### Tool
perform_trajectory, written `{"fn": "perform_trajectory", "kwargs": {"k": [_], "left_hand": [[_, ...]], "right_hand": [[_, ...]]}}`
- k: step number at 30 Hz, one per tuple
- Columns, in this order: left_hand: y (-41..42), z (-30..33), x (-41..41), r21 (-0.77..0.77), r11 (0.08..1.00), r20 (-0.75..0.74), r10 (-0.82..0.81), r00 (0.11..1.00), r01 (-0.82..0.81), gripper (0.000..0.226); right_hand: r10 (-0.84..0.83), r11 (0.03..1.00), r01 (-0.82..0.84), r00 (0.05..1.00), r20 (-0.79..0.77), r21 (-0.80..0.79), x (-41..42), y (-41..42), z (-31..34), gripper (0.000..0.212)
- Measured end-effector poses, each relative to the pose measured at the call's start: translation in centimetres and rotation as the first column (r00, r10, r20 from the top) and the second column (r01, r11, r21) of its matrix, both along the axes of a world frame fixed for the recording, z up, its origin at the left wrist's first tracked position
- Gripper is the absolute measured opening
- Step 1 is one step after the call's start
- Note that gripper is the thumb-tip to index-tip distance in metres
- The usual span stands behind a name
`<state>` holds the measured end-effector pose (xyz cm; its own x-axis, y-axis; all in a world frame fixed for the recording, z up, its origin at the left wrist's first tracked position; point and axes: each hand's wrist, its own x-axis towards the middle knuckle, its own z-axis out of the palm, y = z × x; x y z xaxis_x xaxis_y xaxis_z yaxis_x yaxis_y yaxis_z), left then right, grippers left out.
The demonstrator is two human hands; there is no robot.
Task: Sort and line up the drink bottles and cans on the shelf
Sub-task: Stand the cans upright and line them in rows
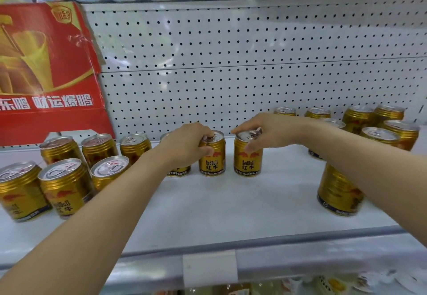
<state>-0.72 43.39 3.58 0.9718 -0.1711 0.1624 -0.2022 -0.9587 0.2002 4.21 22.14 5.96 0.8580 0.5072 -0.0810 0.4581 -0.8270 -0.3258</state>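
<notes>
Left hand point(187, 143) gripping one gold can point(212, 154) by its top, right hand point(263, 130) pinching its neighbour point(248, 155). Roughly halfway, judging by layout: left cluster point(67, 167) lined up on shelf point(208, 207), right group point(379, 126) scattered.

gold cans point(248, 159) read "redbull 红牛"; red carton point(46, 68) "财运爆鹏".

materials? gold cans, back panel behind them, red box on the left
Gold Red Bull cans: metal by the look, glossy gold printed wall, ribbed near the top, bare silver pull-tab lids.
Back panel: likely painted sheet metal, matte white-grey, regular punched holes, one horizontal seam.
Red box: printed cardboard, creased and torn along its right edge, with shiny clear tape.
</notes>
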Motion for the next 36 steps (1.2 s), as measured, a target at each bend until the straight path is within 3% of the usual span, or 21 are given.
{"fn": "perform_trajectory", "kwargs": {"k": [3, 7, 9, 16, 21, 26, 30, 36], "left_hand": [[-1.2, -0.2, -0.7, 0.059, 0.998, 0.052, 0.003, 0.999, -0.006, 0.051], [-6.1, -0.8, -3.6, -0.179, 0.967, 0.143, -0.157, 0.977, 0.181, 0.058], [-9.2, -1.7, -4.6, -0.232, 0.936, 0.130, -0.241, 0.962, 0.266, 0.058], [-17.9, -4.1, -5.5, -0.365, 0.841, 0.151, -0.369, 0.917, 0.399, 0.069], [-21.6, -4.2, -5.0, -0.321, 0.911, 0.216, -0.197, 0.956, 0.260, 0.077], [-21.2, -3.4, -5.0, -0.347, 0.924, 0.174, -0.104, 0.979, 0.160, 0.068], [-17.0, -2.9, -6.3, -0.364, 0.927, 0.132, -0.045, 0.990, 0.091, 0.063], [-8.1, -1.7, -8.8, -0.430, 0.902, 0.039, -0.007, 0.999, 0.023, 0.057]], "right_hand": [[-0.054, 0.998, 0.055, 0.995, 0.080, -0.010, -1.2, -1.8, 0.7, 0.064], [-0.185, 0.957, 0.133, 0.964, 0.192, 0.259, -4.9, -6.7, 1.5, 0.036], [-0.202, 0.947, 0.133, 0.954, 0.220, 0.291, -6.8, -9.2, 0.9, 0.029], [-0.412, 0.870, 0.280, 0.864, 0.288, 0.405, -11.2, -18.4, -1.7, 0.031], [-0.483, 0.869, 0.440, 0.854, 0.194, 0.226, -12.0, -21.4, -3.6, 0.075], [-0.496, 0.864, 0.442, 0.828, 0.263, 0.239, -11.5, -21.7, -4.8, 0.063], [-0.425, 0.882, 0.349, 0.880, 0.214, 0.316, -11.4, -20.0, -4.6, 0.060], [-0.201, 0.905, 0.140, 0.973, 0.114, 0.402, -10.4, -12.2, -4.6, 0.075]]}}
